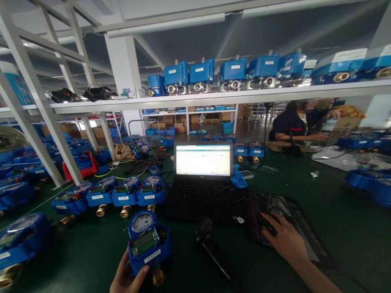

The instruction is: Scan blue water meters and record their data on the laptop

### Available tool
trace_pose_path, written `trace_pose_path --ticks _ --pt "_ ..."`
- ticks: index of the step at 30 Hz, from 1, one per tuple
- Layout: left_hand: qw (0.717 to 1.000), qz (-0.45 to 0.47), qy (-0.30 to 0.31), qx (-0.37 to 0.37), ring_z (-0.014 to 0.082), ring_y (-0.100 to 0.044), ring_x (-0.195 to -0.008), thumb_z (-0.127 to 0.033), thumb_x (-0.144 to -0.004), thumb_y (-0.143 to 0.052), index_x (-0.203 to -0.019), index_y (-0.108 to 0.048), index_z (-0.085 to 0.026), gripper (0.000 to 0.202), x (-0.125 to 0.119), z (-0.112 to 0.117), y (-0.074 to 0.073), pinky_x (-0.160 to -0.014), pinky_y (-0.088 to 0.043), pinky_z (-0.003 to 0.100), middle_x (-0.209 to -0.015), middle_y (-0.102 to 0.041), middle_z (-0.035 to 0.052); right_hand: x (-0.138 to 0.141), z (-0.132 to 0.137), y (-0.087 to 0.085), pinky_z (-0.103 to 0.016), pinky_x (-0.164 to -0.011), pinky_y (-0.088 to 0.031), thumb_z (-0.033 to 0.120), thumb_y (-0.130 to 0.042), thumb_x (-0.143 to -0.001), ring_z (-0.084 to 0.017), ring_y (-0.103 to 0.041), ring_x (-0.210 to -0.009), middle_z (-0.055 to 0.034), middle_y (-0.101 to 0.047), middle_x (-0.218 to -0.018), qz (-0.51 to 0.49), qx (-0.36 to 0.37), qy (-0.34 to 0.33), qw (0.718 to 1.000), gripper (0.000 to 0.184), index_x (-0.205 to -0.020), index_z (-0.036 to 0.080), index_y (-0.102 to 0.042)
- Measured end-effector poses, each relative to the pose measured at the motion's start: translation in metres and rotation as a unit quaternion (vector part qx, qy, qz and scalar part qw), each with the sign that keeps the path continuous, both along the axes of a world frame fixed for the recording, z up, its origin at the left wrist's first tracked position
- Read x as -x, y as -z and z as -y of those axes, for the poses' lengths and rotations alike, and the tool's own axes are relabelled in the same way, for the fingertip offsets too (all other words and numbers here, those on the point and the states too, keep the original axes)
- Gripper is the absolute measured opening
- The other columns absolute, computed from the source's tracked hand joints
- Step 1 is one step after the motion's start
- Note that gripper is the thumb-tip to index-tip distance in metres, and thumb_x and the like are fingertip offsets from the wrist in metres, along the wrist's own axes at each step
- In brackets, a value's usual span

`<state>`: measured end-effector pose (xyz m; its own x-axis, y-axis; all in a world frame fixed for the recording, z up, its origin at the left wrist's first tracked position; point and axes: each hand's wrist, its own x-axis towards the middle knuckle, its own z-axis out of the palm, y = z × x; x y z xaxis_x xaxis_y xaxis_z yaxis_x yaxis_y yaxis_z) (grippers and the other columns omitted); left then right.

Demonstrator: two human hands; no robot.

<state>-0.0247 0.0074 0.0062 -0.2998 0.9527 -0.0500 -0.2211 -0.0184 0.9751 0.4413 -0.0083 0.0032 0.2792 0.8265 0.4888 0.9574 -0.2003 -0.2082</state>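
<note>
My left hand (126, 281) grips the left side and front of a blue water meter (150, 247), thumb on its front edge. The meter has a round dial, an exposed circuit board, a white label and a brass pipe end. On the dark mouse pad (298, 214), my right hand (283, 235) is closed over a black computer mouse (268, 225). Between the hands lies a black barcode scanner (211, 249) on the green table. Behind it stands an open laptop (202, 162) with a lit screen.
Several blue meters (126, 193) stand in a row behind my left hand, with more at the far left and a group (382, 185) at the right. A shelf (190, 100) carrying boxed blue units crosses above. A co-worker (295, 122) sits across the table.
</note>
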Motion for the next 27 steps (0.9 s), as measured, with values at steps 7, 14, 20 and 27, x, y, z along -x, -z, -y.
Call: trace_pose_path --ticks 7,14,20,27 --pt "1.000 0.028 0.007 0.006 0.0307 -0.057 -0.113 -0.026 -0.057 -0.086 -0.125 -0.051 -0.023 0.076 0.0019 -0.0008 0.0014 -0.095 -0.051 0.041 -0.112 -0.068 0.0047 -0.0019 -0.0011 0.0028 -0.042 -0.082 -0.051 0.043 -0.038 -0.085 -0.028 -0.056 -0.106 -0.0105 -0.053 -0.125 0.012 -0.011 -0.004 1.000 0.046 -0.121 0.024 -0.059" --pt "1.000 0.025 -0.005 0.003 0.0316 -0.057 -0.112 -0.022 -0.058 -0.085 -0.121 -0.056 -0.023 0.070 0.0011 0.0000 0.0005 -0.096 -0.050 0.043 -0.112 -0.068 0.0050 -0.0026 -0.0012 0.0026 -0.042 -0.080 -0.052 0.045 -0.037 -0.085 -0.029 -0.055 -0.108 -0.0111 -0.052 -0.127 0.003 0.003 -0.003 1.000 0.049 -0.124 0.023 -0.057" --pt "1.000 0.018 -0.001 -0.003 0.0315 -0.056 -0.114 -0.024 -0.059 -0.085 -0.121 -0.056 -0.024 0.069 -0.0003 0.0016 -0.0020 -0.097 -0.049 0.042 -0.114 -0.068 0.0050 -0.0028 -0.0014 0.0039 -0.042 -0.082 -0.052 0.044 -0.037 -0.085 -0.029 -0.056 -0.106 -0.0099 -0.053 -0.126 0.006 -0.001 0.001 1.000 0.047 -0.122 0.024 -0.058" --pt "1.000 0.027 -0.001 0.008 0.0312 -0.055 -0.115 -0.025 -0.060 -0.084 -0.123 -0.053 -0.024 0.070 0.0016 -0.0013 0.0060 -0.096 -0.050 0.043 -0.117 -0.066 0.0054 -0.0045 -0.0022 0.0066 -0.043 -0.082 -0.051 0.044 -0.037 -0.086 -0.029 -0.056 -0.105 -0.0108 -0.053 -0.126 0.010 -0.011 -0.007 1.000 0.047 -0.122 0.023 -0.058"
